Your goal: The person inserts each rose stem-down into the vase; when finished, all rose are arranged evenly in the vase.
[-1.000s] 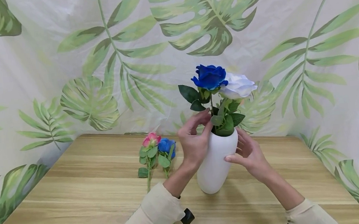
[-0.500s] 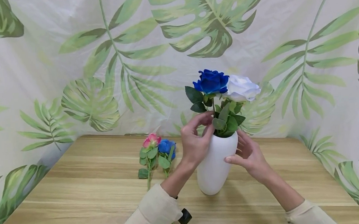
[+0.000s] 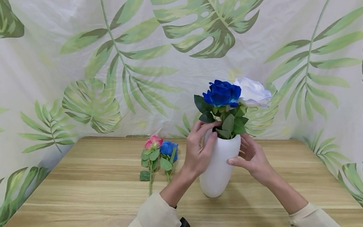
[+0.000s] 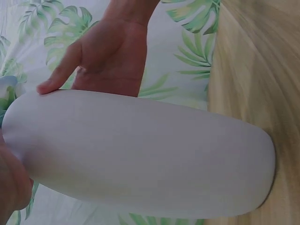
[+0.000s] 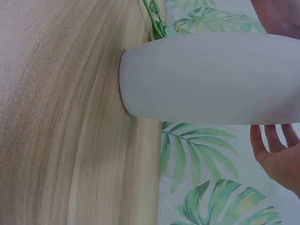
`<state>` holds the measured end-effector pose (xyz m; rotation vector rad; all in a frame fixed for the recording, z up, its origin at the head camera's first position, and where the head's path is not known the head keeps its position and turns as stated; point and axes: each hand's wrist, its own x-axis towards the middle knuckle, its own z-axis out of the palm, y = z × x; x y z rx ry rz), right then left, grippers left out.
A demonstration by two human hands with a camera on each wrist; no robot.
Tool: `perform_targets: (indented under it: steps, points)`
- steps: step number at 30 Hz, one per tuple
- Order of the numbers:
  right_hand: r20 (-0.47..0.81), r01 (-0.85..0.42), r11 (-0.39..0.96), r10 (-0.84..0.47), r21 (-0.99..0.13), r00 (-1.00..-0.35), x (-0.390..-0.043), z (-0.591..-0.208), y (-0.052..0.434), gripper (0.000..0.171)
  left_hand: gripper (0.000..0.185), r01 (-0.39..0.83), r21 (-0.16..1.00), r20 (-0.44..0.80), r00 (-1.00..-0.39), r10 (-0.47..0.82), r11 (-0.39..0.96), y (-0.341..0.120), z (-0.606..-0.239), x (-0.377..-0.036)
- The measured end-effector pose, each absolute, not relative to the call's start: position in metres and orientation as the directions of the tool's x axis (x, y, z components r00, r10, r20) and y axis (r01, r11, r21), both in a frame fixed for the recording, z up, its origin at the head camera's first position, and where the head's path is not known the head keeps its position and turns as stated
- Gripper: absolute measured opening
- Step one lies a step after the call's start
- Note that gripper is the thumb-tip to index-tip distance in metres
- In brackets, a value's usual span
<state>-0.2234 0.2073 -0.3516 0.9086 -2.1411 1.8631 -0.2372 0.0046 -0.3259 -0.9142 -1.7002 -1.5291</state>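
Note:
A white vase [image 3: 220,167] stands upright on the table, with a dark blue rose [image 3: 222,93] and a white rose [image 3: 252,91] in its mouth. My left hand [image 3: 199,149] is at the rim and holds the blue rose low on its stem, though leaves and fingers partly hide the grip. My right hand [image 3: 255,159] steadies the vase from the right, its thumb on the front and its fingers behind. The right wrist view shows several right fingertips [image 5: 257,136] against the vase wall.
A pink rose [image 3: 153,142] and a smaller blue rose [image 3: 168,148] lie on the wooden table [image 3: 79,191], left of the vase. Behind the table hangs a leaf-patterned cloth [image 3: 142,95].
The dark blue rose has sunk lower into the vase and shifted right. My left hand has come down with it towards the rim. The white rose has leaned slightly right; my right hand stays put.

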Motion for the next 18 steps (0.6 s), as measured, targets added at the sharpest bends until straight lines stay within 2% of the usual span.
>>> perform_targets:
  steps: [5, 11, 18]
  points:
    - [0.506, -0.543, 0.021, -0.334, -0.840, -0.795, -0.224, -0.352, 0.207, 0.081, 0.023, 0.837, 0.541, 0.833, -0.547, 0.088, 0.076, 0.002, -0.334, -0.234]
    - [0.495, -0.534, 0.035, -0.327, -0.845, -0.805, -0.224, -0.353, 0.207, 0.082, 0.023, 0.843, 0.538, 0.842, -0.537, 0.055, 0.005, -0.004, -0.341, -0.233]
    - [0.486, -0.525, 0.047, -0.316, -0.850, -0.815, -0.223, -0.352, 0.207, 0.084, 0.020, 0.807, 0.587, 0.809, -0.587, 0.024, -0.064, -0.019, -0.347, -0.232]
